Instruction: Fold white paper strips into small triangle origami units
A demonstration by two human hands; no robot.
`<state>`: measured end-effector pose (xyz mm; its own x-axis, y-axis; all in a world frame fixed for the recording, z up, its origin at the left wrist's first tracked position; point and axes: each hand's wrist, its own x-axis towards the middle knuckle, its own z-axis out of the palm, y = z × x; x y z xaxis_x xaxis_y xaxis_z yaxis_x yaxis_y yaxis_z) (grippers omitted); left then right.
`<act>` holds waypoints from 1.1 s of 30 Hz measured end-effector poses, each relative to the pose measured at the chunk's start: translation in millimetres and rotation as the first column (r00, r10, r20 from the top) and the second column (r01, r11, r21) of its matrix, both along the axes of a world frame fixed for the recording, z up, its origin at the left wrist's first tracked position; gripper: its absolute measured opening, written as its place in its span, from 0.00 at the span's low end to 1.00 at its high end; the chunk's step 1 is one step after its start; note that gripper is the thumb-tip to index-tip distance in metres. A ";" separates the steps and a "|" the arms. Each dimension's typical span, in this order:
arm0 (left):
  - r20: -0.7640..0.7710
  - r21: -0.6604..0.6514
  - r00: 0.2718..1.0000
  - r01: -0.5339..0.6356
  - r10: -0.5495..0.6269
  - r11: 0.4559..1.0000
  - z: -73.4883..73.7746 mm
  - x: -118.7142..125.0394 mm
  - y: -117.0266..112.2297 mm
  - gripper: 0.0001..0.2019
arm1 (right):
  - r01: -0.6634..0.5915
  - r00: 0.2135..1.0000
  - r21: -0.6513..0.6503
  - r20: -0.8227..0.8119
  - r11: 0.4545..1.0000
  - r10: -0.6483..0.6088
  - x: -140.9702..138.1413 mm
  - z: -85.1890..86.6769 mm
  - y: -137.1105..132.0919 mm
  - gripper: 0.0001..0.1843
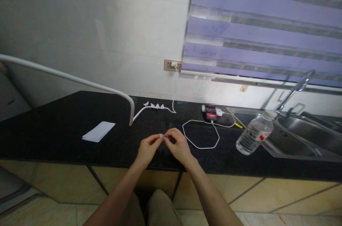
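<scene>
Black polished stone makes up the long surface [66, 119], and both hands meet just above its front edge, about midway along it. The left hand [148, 149] and the right hand [178, 146] each pinch the small white scrap of paper [161, 135] between thumb and fingertips. Each grip is closed on it from its own side, so the scrap sits raised a little off the surface between the two hands; how it is folded is too small to tell. Toward the left end of the surface lies a flat stack of white paper sheets [98, 131], well apart from the hands. Near the back edge, a row of small white folded paper shapes [155, 105] sits beside the lower end of a white bent tube [80, 80], which arches in from the left and comes down onto the surface. A thin white charging cable [205, 148] drops from a beige wall socket [172, 65], runs along the back edge and forms a loose loop just to the right of the right hand. At the top of that loop lies a dark phone with a red screen [211, 113]. Further right, a clear plastic water bottle with a red label [253, 135] is at the left rim of the steel sink [294, 140], under a metal tap [296, 88]. A purple striped window blind [267, 30] hangs on the wall above.
</scene>
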<state>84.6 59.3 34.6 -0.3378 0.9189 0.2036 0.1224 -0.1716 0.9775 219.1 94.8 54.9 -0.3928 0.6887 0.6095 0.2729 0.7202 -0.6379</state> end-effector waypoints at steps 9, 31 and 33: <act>0.003 0.010 1.000 0.028 -0.028 1.000 3.8 0.8 -1.7 0.12 | 0.013 0.998 0.086 0.057 0.996 -0.018 0.8 0.3 -0.6 0.09; -0.068 0.048 0.998 0.009 -0.006 0.999 2.4 3.9 -2.9 0.12 | 0.094 0.993 0.204 0.052 0.974 -0.107 -1.2 2.1 -2.0 0.04; -0.061 0.050 0.998 0.006 -0.003 0.999 2.6 4.6 -2.6 0.12 | 0.093 0.991 0.239 0.067 0.967 -0.112 -0.8 2.4 -2.1 0.06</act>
